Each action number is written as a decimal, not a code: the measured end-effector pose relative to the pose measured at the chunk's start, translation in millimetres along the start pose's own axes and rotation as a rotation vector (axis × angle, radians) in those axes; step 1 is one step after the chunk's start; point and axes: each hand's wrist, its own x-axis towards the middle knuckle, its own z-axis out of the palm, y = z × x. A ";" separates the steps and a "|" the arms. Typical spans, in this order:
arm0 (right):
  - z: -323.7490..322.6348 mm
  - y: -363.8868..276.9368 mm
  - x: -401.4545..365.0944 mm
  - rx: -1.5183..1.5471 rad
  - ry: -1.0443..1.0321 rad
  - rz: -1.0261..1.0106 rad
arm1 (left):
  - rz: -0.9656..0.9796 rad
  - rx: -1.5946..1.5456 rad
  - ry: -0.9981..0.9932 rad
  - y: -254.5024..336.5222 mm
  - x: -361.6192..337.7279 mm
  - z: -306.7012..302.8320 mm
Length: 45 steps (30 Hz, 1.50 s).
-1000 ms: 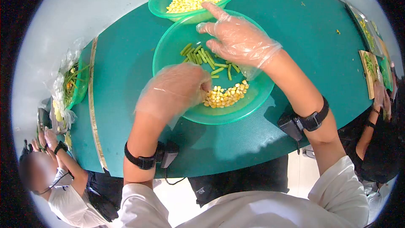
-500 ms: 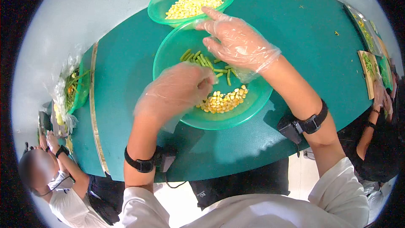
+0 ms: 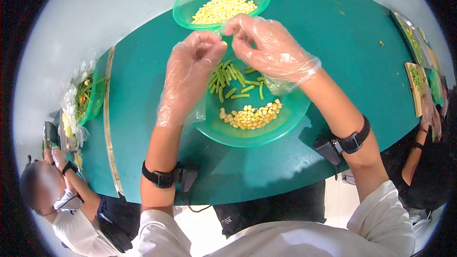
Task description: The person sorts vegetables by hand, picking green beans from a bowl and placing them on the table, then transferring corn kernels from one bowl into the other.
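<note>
A near green bowl [image 3: 233, 139] holds cut green bean pieces [image 3: 228, 78] and a curved band of yellow corn kernels [image 3: 251, 117]. Above its far side, my left hand [image 3: 189, 69], in a clear plastic glove, is closed in a pinch with a small yellow bit like a corn kernel [image 3: 224, 43] at its fingertips. My gloved right hand [image 3: 272, 46] has curled fingers close to the left fingertips, over the bowl's far rim. Whether it grips the rim or loose glove plastic is hidden. Just beyond both hands sits a second green bowl [image 3: 183, 2] of corn kernels [image 3: 223, 9].
On the left, a green basket [image 3: 97, 96] holds plastic wrap and vegetable scraps beside a metal-edged table seam [image 3: 108, 123]. A co-worker [image 3: 76, 200] is at lower left. At right are a cutting board [image 3: 413, 90], a tray [image 3: 407, 33] and another person's hand [image 3: 430, 114].
My left hand has risen from beside the corn in the near bowl to my right hand. My right fingers, stretched out before, are now curled. The bean pieces lie more spread out.
</note>
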 end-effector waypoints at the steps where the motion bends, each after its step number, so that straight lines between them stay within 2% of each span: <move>1: 1.9 2.0 -0.2 0.001 -0.014 -0.020 | -0.016 0.002 -0.004 1.5 -0.5 -0.8; 5: 7.8 11.6 -0.5 0.042 -0.004 -0.151 | 0.052 -0.090 -0.062 -3.4 -0.4 2.3; 8: 8.1 13.2 -0.3 0.104 0.006 -0.127 | 0.072 -0.060 -0.048 -3.7 -1.3 3.2; 11: 1.5 7.7 0.2 0.079 -0.081 0.003 | 0.060 -0.058 -0.049 -1.1 -2.3 2.6; 17: 0.6 7.1 -1.2 0.014 -0.051 -0.035 | 0.060 -0.085 -0.044 -0.2 -2.6 3.5; 20: -0.2 8.7 0.2 0.023 0.009 0.001 | 0.110 -0.042 -0.010 -3.4 -0.9 6.3; 22: -1.0 9.1 1.8 -0.095 0.125 0.067 | 0.150 0.031 0.012 -6.2 0.1 6.8; 26: -7.4 14.3 6.2 -0.231 0.307 0.135 | 0.187 0.158 -0.151 0.7 -4.7 5.8; 29: -20.0 14.7 14.0 -0.273 0.299 0.118 | 0.211 0.230 -0.301 1.3 -5.8 5.6; 32: -29.4 4.2 23.9 -0.300 0.282 0.102 | 0.291 0.281 -0.345 6.3 -10.3 5.6; 38: -15.8 10.4 31.9 -0.402 0.216 0.052 | 0.464 0.346 -0.291 -3.3 -10.9 10.2; 40: -11.1 11.6 30.3 -0.417 0.141 0.068 | 0.460 0.351 -0.330 -4.6 -12.5 12.2; 45: -9.8 18.8 32.9 -0.403 0.145 0.018 | 0.548 0.353 -0.368 -10.0 -13.7 16.5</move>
